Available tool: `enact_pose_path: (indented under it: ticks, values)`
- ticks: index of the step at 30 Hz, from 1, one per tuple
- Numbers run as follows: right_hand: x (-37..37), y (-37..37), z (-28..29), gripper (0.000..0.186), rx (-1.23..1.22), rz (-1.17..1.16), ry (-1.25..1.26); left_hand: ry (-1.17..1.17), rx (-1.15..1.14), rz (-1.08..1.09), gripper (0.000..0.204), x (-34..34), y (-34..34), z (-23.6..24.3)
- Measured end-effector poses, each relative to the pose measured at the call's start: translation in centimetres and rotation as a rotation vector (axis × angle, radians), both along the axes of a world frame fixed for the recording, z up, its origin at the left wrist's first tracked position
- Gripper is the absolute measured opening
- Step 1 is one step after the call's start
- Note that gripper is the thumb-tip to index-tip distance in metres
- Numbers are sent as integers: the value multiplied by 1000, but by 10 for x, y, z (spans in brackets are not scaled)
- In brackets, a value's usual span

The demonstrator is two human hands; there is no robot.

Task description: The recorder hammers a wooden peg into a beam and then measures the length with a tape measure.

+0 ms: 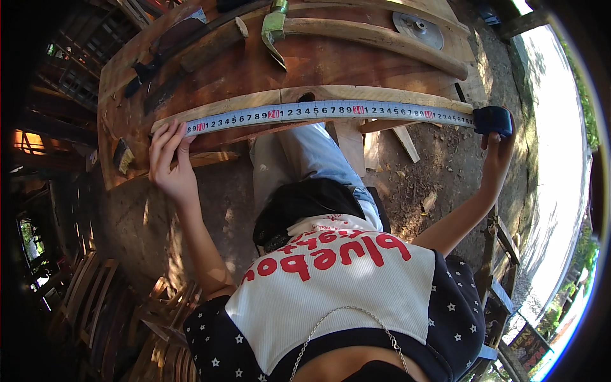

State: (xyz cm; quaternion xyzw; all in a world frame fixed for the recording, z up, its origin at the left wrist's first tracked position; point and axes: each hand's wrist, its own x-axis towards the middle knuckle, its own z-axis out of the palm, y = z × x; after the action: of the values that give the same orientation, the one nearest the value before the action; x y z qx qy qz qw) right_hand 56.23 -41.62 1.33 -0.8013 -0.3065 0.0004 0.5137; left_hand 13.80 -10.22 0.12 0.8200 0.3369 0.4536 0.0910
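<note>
A tape measure (pixel 492 121) with a dark blue case is in my right hand (pixel 498 153), its fingers closed on the case from below. Its white blade (pixel 318 109) is drawn out leftward in a slight curve. At the blade's left end, my left hand (pixel 170 156) pinches the tape with thumb and fingers, hiding its tip. Behind the blade, a long pale wooden strip (pixel 248 100) lies along the near edge of the brown worktable (pixel 223 73). A dark notch shows in the strip near its middle.
An adze-like tool (pixel 275 32) with a green metal head and long wooden handle (pixel 375 43) lies on the table. Near its handle is a round metal disc (pixel 417 28). A brush (pixel 122 155) rests at the left edge. Wood pieces (pixel 347 146) stand below; stacked slatted wood (pixel 95 293) is lower left.
</note>
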Motion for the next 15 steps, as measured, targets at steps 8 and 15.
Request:
enact_pose_path:
  ticks: [8, 15]
  values:
    - [0, 0, 0, 46, 7, 19, -3, 4, 3, -4, 25, 0, 0, 0]
    - [0, 2, 1, 47, 26, 33, -8, 4, 0, 0, 25, 0, 0, 0]
